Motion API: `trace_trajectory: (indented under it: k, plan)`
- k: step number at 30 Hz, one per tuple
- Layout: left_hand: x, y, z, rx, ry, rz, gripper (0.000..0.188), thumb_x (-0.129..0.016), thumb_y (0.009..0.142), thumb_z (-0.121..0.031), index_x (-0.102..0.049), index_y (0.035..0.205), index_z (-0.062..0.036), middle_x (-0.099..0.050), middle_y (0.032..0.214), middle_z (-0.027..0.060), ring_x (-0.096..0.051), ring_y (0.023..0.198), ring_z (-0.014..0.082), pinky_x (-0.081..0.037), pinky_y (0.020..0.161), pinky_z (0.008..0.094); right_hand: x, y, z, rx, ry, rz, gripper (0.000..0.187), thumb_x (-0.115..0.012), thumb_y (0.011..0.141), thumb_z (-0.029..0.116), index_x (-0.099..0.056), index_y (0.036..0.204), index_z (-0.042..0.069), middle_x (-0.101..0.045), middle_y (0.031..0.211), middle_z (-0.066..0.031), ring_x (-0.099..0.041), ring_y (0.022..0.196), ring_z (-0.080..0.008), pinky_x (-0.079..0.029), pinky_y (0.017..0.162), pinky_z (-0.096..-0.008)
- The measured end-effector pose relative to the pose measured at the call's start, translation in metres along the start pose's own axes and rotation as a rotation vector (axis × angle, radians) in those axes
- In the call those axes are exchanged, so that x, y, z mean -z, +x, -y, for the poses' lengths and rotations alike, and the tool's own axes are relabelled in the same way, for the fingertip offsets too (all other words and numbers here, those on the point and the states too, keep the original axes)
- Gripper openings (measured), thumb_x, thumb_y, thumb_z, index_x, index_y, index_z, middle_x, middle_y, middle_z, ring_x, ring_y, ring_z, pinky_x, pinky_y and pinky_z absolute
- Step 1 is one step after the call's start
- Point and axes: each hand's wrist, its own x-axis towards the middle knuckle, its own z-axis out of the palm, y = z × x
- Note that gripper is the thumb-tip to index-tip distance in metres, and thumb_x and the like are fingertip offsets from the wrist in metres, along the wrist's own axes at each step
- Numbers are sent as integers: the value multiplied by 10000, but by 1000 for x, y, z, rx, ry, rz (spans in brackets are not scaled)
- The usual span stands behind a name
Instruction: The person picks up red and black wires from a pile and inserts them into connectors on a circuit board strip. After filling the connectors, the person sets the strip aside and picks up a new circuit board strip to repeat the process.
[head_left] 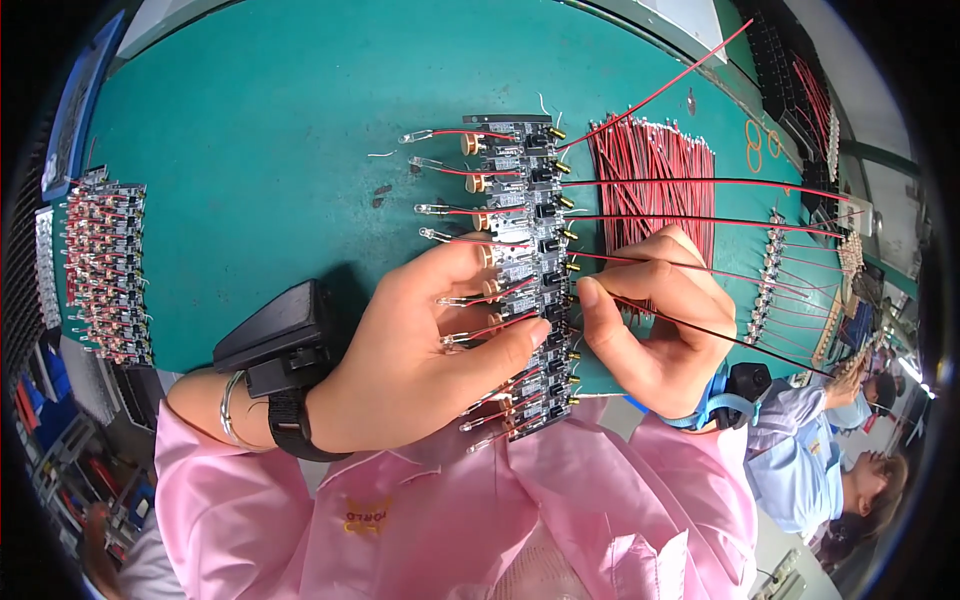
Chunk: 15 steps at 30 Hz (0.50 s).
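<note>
A long strip of joined black circuit boards [512,225] runs away from my body. Clear LEDs [432,209] on short red wires stick out along its left side. My left hand [415,345] grips the strip from the left, thumb on top of the boards. At the strip's right edge, my right hand [660,320] pinches the end of a red and black wire [700,328] between thumb and forefinger against a board. Farther up the strip, several red and black wires [720,183] extend to the right. Whether the pinched end touches the board is too small to tell.
A thick bundle of red and black wires [650,170] lies beyond my right hand on the green mat [270,130]. Stacked finished-looking boards [105,270] sit at the far left. Another wired strip [770,275] and rubber bands [754,145] are at right. A person [810,470] sits nearby.
</note>
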Motion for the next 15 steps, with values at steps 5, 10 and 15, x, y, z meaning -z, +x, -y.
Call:
trace_trajectory:
  k: [5,10,15]
  plan:
    - [0,0,0,-4,-1,-5,296,-575,754,1,-462,1028,3,-540,965,46,-522,857,85,-449,709,230,1,3,2,47,-30,49,118,-663,583,-34,-586,665,3,-557,648,-91,-512,583,-197,-402,538,-266]
    - [0,1,-3,30,3,-1,301,-582,752,-2,-465,1030,7,-546,948,45,-524,840,82,-448,704,232,1,1,-1,-35,13,36,99,-651,618,-30,-593,694,-5,-557,657,-92,-498,580,-181,-387,537,-255]
    - [0,2,-10,115,-24,-21,292,-582,755,-3,-470,1024,7,-549,936,43,-526,825,84,-450,678,227,13,-1,-12,-161,148,47,104,-655,643,-11,-601,732,-17,-562,666,-90,-468,544,-149,-370,517,-246]
